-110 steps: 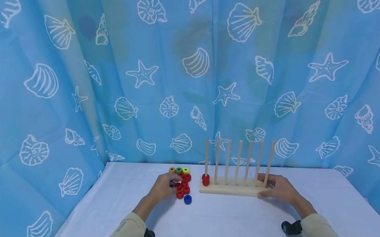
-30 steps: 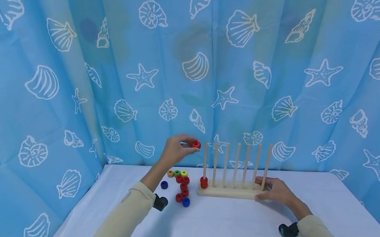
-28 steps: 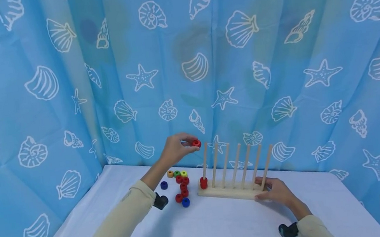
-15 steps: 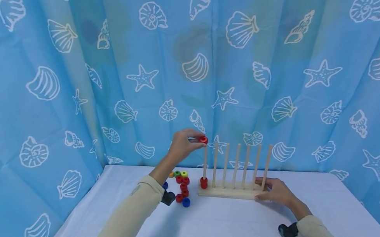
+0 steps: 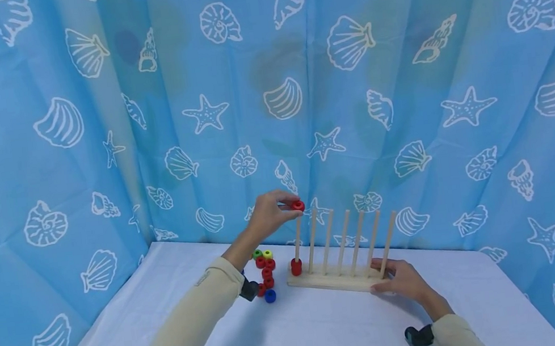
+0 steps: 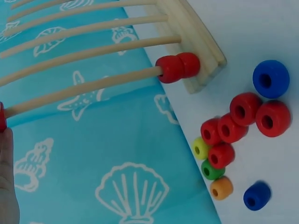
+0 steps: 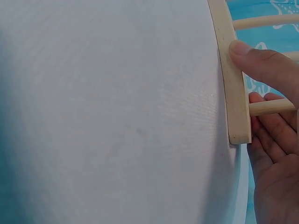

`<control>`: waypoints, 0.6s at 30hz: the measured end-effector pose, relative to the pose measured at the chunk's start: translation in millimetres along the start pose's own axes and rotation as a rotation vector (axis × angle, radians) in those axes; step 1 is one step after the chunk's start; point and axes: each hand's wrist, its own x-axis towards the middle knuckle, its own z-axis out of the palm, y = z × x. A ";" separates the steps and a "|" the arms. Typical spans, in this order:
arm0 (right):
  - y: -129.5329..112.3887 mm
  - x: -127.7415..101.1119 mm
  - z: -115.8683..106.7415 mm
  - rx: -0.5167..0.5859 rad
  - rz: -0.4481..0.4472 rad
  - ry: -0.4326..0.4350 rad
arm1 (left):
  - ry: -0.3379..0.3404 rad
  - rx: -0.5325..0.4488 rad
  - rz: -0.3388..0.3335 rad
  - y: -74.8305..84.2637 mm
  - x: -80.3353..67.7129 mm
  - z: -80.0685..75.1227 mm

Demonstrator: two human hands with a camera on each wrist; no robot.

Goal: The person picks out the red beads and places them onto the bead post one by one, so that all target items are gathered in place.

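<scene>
Item 1. My left hand (image 5: 268,215): grip narrow, pinching a red bead (image 5: 298,205) between thumb and fingertips. The bead sits at the tip of the endmost peg (image 5: 297,233) of the peg rack (image 5: 341,281), directly below my grip. A second ago the bead was short of that peg, off to my arm's side; it has since moved across and now meets the peg's top. I judge threading is about to start, though whether the hole has caught the tip is too small to tell.

Item 2. Same peg, at its foot: two red beads (image 6: 177,67), stacked and touching the rack's base. Unchanged.

Item 3. My right hand (image 5: 403,282): grip curled over the far end of the rack's base, thumb (image 7: 261,60) on the front edge, fingers behind by the last peg. It has stayed put, steadying the rack.

Item 4. Loose beads (image 6: 233,135) on the bench (image 5: 321,333), below and behind my left grip, just beside the rack's near end: a cluster of reds, two blue, one each of yellow, green and orange.

Item 5. Blue shell-print curtain (image 5: 402,96), behind the bench.
</scene>
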 end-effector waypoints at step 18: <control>3.0 1.1 0.2 -0.008 0.007 -0.009 | -0.052 -0.035 -0.251 -35.9 -39.9 36.0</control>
